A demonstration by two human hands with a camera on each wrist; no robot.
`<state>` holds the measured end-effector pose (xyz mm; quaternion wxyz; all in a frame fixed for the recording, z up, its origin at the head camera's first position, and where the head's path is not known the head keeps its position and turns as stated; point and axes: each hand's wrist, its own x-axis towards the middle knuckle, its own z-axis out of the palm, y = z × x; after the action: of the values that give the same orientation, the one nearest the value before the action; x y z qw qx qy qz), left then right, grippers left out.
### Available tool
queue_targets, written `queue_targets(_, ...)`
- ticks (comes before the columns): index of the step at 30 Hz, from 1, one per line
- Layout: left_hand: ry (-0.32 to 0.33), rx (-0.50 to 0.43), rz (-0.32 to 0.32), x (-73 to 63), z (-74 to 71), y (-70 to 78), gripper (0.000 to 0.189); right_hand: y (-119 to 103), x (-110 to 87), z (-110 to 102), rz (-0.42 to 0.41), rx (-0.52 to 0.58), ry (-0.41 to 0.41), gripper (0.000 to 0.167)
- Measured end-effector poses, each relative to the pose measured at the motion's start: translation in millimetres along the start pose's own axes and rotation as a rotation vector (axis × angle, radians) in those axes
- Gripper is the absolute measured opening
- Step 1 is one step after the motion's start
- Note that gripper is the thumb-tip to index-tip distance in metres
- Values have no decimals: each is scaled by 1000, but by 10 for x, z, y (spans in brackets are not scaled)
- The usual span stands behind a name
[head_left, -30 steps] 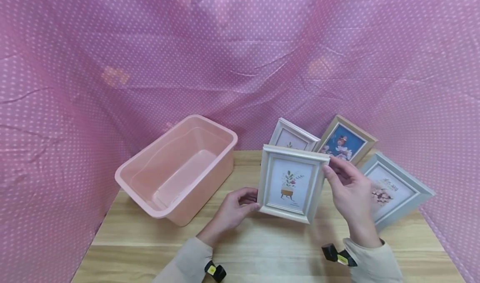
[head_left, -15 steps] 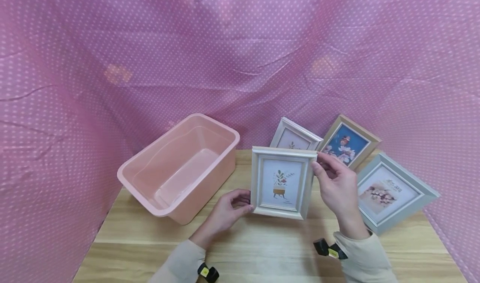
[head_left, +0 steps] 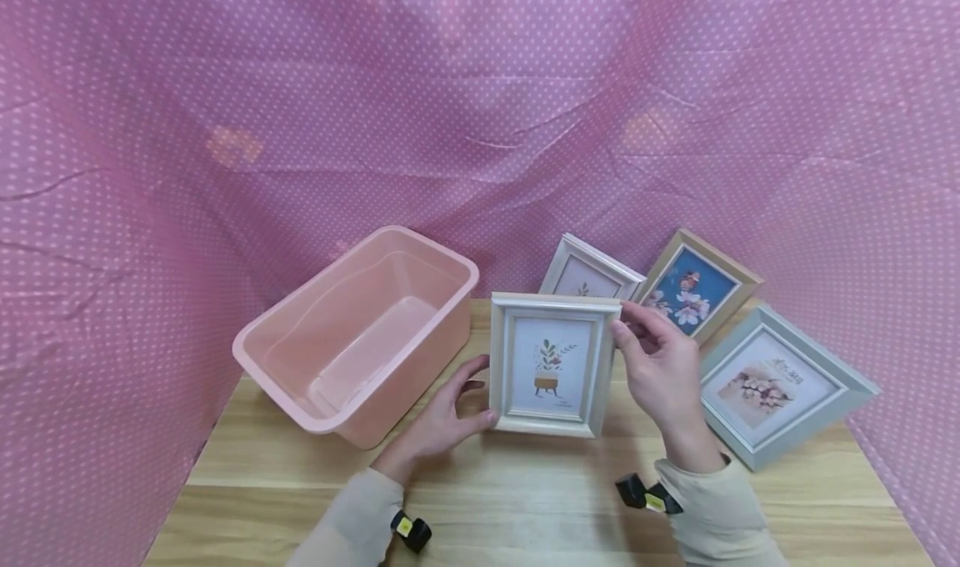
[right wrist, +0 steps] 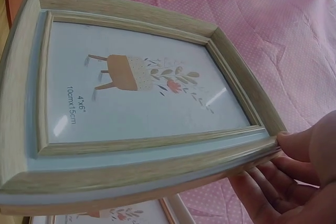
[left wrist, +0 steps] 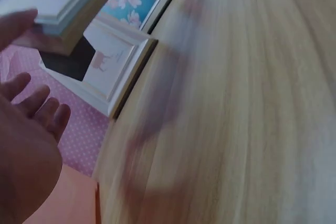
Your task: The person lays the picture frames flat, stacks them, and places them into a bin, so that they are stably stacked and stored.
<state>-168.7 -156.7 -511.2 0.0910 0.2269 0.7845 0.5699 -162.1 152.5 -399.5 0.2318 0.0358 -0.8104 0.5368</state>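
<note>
A cream picture frame (head_left: 551, 367) with a potted-plant print is held up, facing the head camera, over the wooden table. My right hand (head_left: 667, 371) pinches its upper right corner, thumb on the front and fingers behind. At the lower left edge is my left hand (head_left: 442, 417), its thumb touching the frame there. In the left wrist view, the other fingers of the left hand (left wrist: 29, 135) spread loosely below the frame, apart from it. The right wrist view shows the print face of the picture frame (right wrist: 121, 98) close up, with the left thumb at its far edge.
A pink plastic bin (head_left: 420, 371) stands left of the hands. Behind the held frame lean a pale picture frame (head_left: 588, 277) and a wood-toned one (head_left: 693, 288) with a blue print. A grey-green frame (head_left: 780, 388) is at right. Pink dotted cloth (head_left: 480, 133) encloses the wooden table (head_left: 525, 500).
Both hands have moved left with the cream picture frame, toward the bin. The left fingers have spread away from the frame's edge. The bin and the other frames have stayed put.
</note>
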Motion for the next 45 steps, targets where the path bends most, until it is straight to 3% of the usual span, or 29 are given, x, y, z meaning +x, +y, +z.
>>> queue_targets(7, -123, -88, 23, 81, -52, -70, 108, -25, -9, 27, 36, 22, -21, 31)
queue_targets(16, -185, -158, 10, 94, -68, -105, 108, -44, -24, 45, 24, 15, -44, 29)
queue_targets(22, -181, -155, 7, 94, -65, -97, 108, -36, -18, 50, 45, 8, -50, 30)
queue_targets(31, -159, -191, 59, 135, -40, -86, 107, -34, -15, 75, 71, 24, -74, 29)
queue_targets(38, -187, -213, 35, 162, -4, -58, 100, -19, -15, 91, 83, 22, -76, 29)
queue_targets(45, -176, -174, 69, 147, -19, -85, 96, 24, 0, 81, 74, 44, -62, 29)
